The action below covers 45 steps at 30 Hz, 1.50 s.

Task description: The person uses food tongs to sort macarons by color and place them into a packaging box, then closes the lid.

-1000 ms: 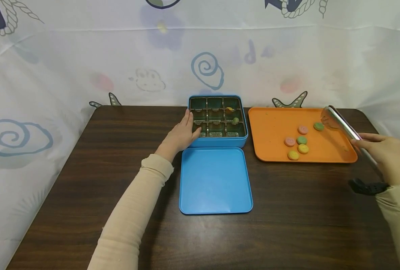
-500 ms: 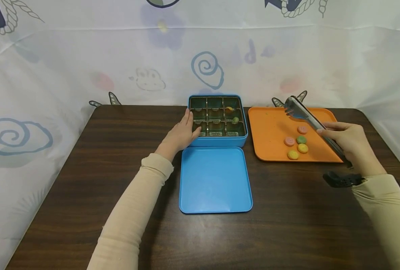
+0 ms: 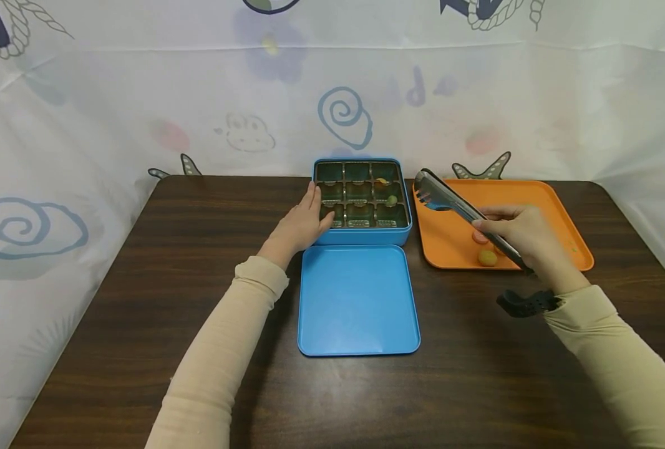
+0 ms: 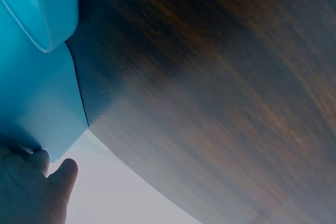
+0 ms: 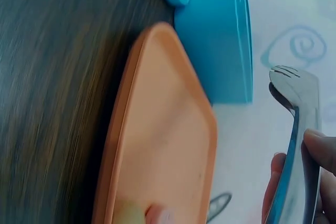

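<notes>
Pinching metal serving tongs between thumb and fingers of the right hand, over an orange tray, with the toothed ends aimed toward the left hand. Cannot tell the ends loaded or bare. Resting the left hand, straight-fingered and with thumb spread, against the left side of a blue compartment box between both hands. Inside the box, can see a yellow piece and a green piece. Right of the left hand and nearer the body, can see a shallow blue lid flat on the wooden table. Left of the right hand, partly under the tongs, can see a pink disc and a yellow disc.
</notes>
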{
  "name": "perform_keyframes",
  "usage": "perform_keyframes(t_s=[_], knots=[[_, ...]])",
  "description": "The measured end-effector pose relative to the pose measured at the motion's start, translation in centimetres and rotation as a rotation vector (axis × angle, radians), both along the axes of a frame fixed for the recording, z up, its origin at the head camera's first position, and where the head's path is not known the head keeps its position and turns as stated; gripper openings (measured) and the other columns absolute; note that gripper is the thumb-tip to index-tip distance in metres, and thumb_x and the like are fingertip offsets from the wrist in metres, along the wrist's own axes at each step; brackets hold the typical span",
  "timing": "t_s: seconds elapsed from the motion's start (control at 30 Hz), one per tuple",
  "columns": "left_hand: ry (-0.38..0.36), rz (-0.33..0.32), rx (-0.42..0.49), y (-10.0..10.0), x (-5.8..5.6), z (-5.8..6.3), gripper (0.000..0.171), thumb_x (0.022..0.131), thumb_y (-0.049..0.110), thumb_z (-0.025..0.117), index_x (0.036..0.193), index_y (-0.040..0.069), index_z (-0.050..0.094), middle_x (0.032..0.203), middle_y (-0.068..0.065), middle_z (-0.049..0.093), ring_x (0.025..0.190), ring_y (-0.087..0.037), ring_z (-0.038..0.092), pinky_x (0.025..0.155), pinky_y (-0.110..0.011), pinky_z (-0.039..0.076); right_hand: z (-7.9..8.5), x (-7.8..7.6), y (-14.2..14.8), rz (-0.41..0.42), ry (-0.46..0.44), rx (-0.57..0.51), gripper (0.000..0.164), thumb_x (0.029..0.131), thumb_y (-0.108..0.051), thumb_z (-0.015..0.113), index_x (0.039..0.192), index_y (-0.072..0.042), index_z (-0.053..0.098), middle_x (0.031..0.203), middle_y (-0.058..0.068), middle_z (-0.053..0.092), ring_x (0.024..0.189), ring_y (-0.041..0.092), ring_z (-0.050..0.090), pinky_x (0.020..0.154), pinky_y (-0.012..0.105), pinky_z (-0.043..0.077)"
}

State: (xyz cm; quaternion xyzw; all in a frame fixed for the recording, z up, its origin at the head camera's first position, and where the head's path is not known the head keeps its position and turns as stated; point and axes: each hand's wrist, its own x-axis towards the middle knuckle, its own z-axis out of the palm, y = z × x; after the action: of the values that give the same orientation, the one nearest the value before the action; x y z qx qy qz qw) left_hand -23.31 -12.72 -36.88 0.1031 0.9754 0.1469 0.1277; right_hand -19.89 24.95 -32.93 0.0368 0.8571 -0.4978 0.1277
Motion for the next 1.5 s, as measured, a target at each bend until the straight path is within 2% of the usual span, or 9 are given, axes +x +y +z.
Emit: perform_keyframes(t_s=[0.17, 0.37, 0.67, 0.83, 0.9, 1.0, 1.07, 1.3, 1.5], knots=[[0.000, 0.001, -0.001, 0.0, 0.0, 0.0, 0.073, 0.102, 0.047, 0.024, 0.152, 0.006, -0.009, 0.160, -0.007, -0.018, 0.150, -0.026, 0.007, 0.123, -0.042, 0.012, 0.3, 0.2, -1.5, 0.064, -0.005, 0.086, 0.066, 0.085, -0.045, 0.066, 0.135, -0.004, 0.052, 0.098, -0.009, 0.068, 0.079, 0.002, 0.061, 0.065, 0.019, 0.052], [-0.006, 0.003, 0.002, 0.0, -0.1, 0.0, 0.073, 0.102, 0.048, 0.024, 0.152, 0.006, -0.009, 0.159, -0.007, -0.018, 0.150, -0.026, 0.007, 0.123, -0.042, 0.012, -0.1, 0.3, -2.7, 0.102, 0.034, 0.181, 0.063, 0.086, -0.049, 0.064, 0.133, -0.008, 0.056, 0.135, 0.016, 0.053, 0.101, 0.020, 0.049, 0.072, 0.020, 0.047], [-0.003, 0.017, 0.015, 0.0, -0.2, -0.3, 0.074, 0.102, 0.048, 0.025, 0.152, 0.007, -0.011, 0.159, -0.007, -0.018, 0.149, -0.028, 0.009, 0.122, -0.044, 0.014, -0.8, 0.5, -3.7, 0.120, 0.071, 0.182, 0.054, 0.086, -0.042, 0.067, 0.126, -0.007, 0.061, 0.115, 0.013, 0.064, 0.074, 0.007, 0.050, 0.061, 0.020, 0.046], [-0.001, 0.014, 0.017, 0.0, -0.1, -0.2, 0.074, 0.102, 0.048, 0.025, 0.151, 0.007, -0.011, 0.159, -0.007, -0.018, 0.149, -0.028, 0.008, 0.122, -0.044, 0.014, -0.9, 0.6, -3.7, 0.141, 0.041, 0.169, 0.053, 0.087, -0.038, 0.067, 0.129, -0.008, 0.059, 0.102, 0.009, 0.062, 0.051, 0.006, 0.038, 0.047, 0.023, 0.039], [-0.005, 0.015, 0.021, 0.0, -0.1, -0.2, 0.074, 0.102, 0.048, 0.025, 0.151, 0.007, -0.011, 0.159, -0.007, -0.018, 0.149, -0.028, 0.008, 0.122, -0.044, 0.013, -0.8, 0.6, -3.8, 0.162, 0.028, 0.180, 0.055, 0.087, -0.038, 0.066, 0.132, -0.008, 0.056, 0.107, 0.013, 0.062, 0.057, 0.012, 0.042, 0.050, 0.024, 0.039], [-0.005, 0.019, 0.020, 0.0, -0.2, -0.1, 0.074, 0.102, 0.049, 0.025, 0.152, 0.007, -0.011, 0.159, -0.007, -0.019, 0.149, -0.028, 0.009, 0.122, -0.044, 0.014, -0.8, 0.5, -3.9, 0.197, 0.032, 0.197, 0.059, 0.087, -0.038, 0.066, 0.135, -0.007, 0.052, 0.122, 0.020, 0.059, 0.090, 0.022, 0.051, 0.069, 0.026, 0.043], [-0.004, 0.021, 0.017, 0.1, -0.2, -0.1, 0.074, 0.102, 0.049, 0.025, 0.152, 0.008, -0.011, 0.159, -0.007, -0.019, 0.149, -0.028, 0.009, 0.122, -0.044, 0.014, -0.9, 0.5, -4.0, 0.222, 0.041, 0.203, 0.061, 0.087, -0.040, 0.066, 0.137, -0.007, 0.051, 0.132, 0.022, 0.053, 0.112, 0.029, 0.045, 0.083, 0.030, 0.042], [-0.006, 0.013, 0.015, 0.0, -0.1, -0.1, 0.074, 0.102, 0.048, 0.024, 0.151, 0.007, -0.013, 0.159, -0.007, -0.019, 0.149, -0.029, 0.008, 0.122, -0.045, 0.012, -1.3, 0.6, -3.9, 0.269, 0.060, 0.197, 0.061, 0.087, -0.041, 0.065, 0.137, -0.009, 0.050, 0.137, 0.023, 0.048, 0.117, 0.033, 0.050, 0.085, 0.032, 0.044], [0.000, 0.014, 0.009, 0.0, -0.2, -0.2, 0.074, 0.102, 0.048, 0.024, 0.151, 0.007, -0.012, 0.159, -0.007, -0.019, 0.149, -0.029, 0.010, 0.122, -0.044, 0.014, -1.6, 0.8, -3.8, 0.264, 0.086, 0.140, 0.060, 0.091, -0.036, 0.061, 0.139, -0.004, 0.044, 0.140, 0.021, 0.044, 0.129, 0.039, 0.044, 0.096, 0.046, 0.045]])
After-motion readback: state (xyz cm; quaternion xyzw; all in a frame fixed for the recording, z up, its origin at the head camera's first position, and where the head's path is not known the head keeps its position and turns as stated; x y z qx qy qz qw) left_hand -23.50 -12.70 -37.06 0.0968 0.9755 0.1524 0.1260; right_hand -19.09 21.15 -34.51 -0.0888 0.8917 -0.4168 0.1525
